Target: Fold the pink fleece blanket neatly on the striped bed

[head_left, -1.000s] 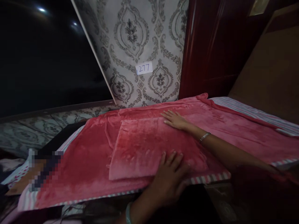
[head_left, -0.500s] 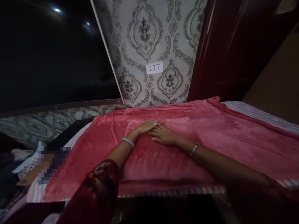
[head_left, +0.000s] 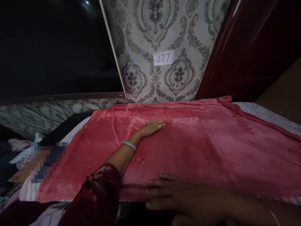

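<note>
Left hand (head_left: 150, 128) flat, palm down, fingers together, on folded pink fleece blanket (head_left: 188, 150) toward its far edge. Right hand (head_left: 174, 194) flat at blanket's near edge, fingers spread, pointing left. Blanket lies on striped sheet (head_left: 265, 113), visible at right edge. Paper label "277" (head_left: 163, 58) on patterned wall panel (head_left: 150, 34) behind.

Pixelated patch (head_left: 48, 161) at left conceals an object on the bed. Right hand (head_left: 185, 197) in shadow, forearm cut by the lower edge; dark upper left unreadable.
</note>
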`<state>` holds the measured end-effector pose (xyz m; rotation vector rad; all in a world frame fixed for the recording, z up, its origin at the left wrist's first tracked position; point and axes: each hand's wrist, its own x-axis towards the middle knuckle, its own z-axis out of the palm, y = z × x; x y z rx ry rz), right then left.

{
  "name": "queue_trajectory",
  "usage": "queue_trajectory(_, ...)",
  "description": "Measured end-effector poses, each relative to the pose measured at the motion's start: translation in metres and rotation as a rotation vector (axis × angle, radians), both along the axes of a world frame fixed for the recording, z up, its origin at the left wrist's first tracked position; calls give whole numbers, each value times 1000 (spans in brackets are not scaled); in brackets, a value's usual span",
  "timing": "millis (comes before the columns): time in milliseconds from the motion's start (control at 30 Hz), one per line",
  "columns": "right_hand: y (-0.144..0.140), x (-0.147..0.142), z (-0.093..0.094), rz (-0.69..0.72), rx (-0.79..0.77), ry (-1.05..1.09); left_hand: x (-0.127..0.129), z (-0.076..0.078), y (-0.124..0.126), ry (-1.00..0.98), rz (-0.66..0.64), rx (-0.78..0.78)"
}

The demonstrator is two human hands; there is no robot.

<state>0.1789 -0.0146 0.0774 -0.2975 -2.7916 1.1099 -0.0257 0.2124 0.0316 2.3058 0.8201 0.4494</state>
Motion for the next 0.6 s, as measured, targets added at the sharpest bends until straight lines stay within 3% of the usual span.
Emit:
queue_trajectory(100, 24, -14, 9, -121, 87, 29, -10, 18, -1, -90, 3, -12)
queue_trajectory(200, 74, -39, 4, -247, 229, 40, -34, 38, 0, -132, 47, -14)
queue_trajectory(267, 110, -57, -3, -294, 303, 40, -51, 45, 3, -91, 71, -82)
queue_trajectory(333, 141, -75, -11, -330, 375, 30, -66, 41, 6, -57, 77, -189)
queue_trajectory(433, 166, -93, -25, -332, 434, -28, -80, 23, 11, -77, 85, -269)
queue_trajectory(500, 167, -99, -33, -327, 419, -84, -84, 10, 14, -95, 91, -266)
queue_trajectory(600, 145, -101, -41, -246, 358, -134, -86, -2, 18, -111, 60, -235)
